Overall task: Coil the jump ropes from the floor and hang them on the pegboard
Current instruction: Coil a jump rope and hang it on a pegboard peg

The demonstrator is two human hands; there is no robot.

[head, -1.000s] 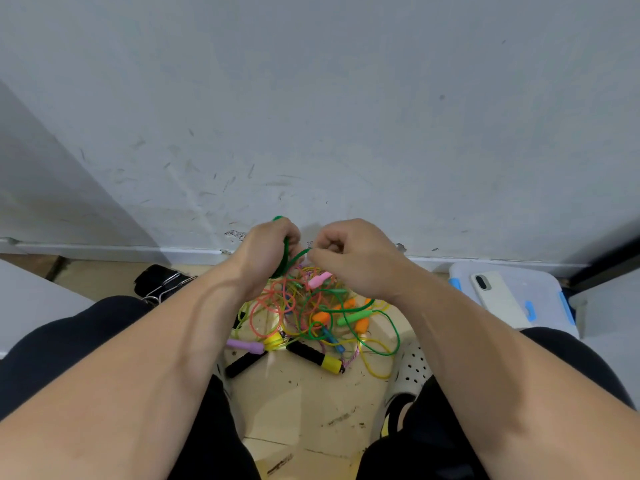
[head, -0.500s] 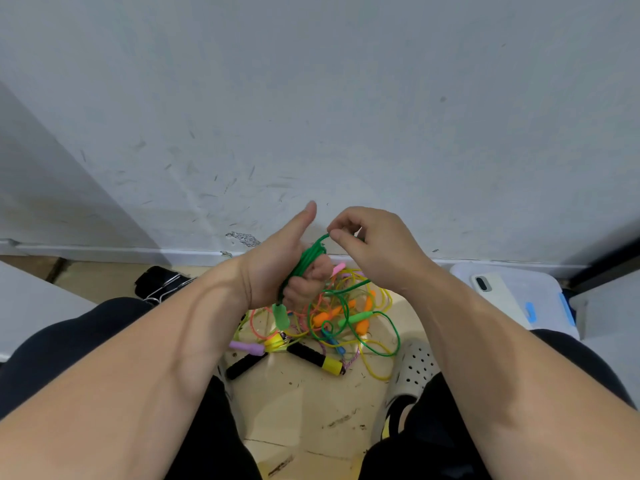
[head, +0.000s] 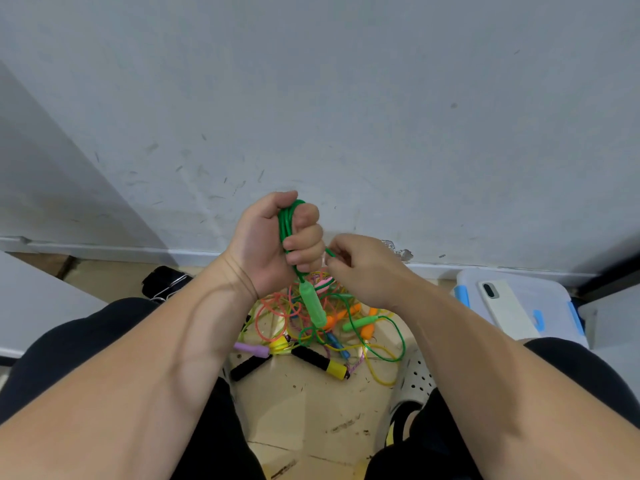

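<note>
My left hand (head: 273,244) is closed around several loops of the green jump rope (head: 287,223), held upright in front of the wall. One green handle (head: 312,304) dangles below that fist. My right hand (head: 360,268) pinches a strand of the same green rope just right of the left fist. The rope's other green handle (head: 360,322) lies in a tangled pile of jump ropes (head: 311,327) on the floor between my knees: pink, orange, yellow, purple and a black-and-yellow handle (head: 320,362). No pegboard is in view.
A grey wall (head: 346,116) with a white baseboard stands right behind the pile. A white phone (head: 507,308) lies on a plastic box with blue latches (head: 540,289) at the right. A black binder clip (head: 162,282) sits at the left. A white perforated slipper (head: 415,382) is by my right knee.
My left hand has turned upright and risen with the green loops, its thumb now closed over them. My right hand dropped lower, pulling a strand beside the fist. The green handle hangs lower.
</note>
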